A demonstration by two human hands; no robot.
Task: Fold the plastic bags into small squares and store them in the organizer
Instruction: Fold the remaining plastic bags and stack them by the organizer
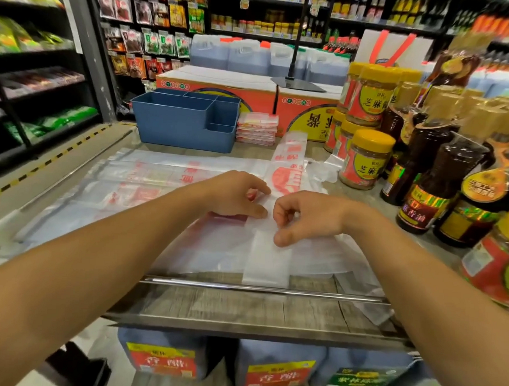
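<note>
Pressing down on a long folded strip of plastic bag [269,252], both hands are meeting at the middle of the counter [242,306]. The left hand [233,193] is lying over the strip with its fingers curled, fingertips touching the plastic. The right hand [304,215] is sitting just beside it, fingers curled inward and seeming to be pinching the strip's edge, with the thumb pressing on the plastic below. The strip is running from the counter's near rail away toward the far side, its red print showing beyond the hands. Under it, more flat plastic bags [116,181] are lying spread across the counter to the left. A blue organizer [186,122] is standing at the far left of the counter, its compartments facing up. Just beside its right wall, a stack of folded squares [257,128] is resting. Jars with yellow lids [365,157] and dark bottles [428,183] are crowding the right side.
</note>
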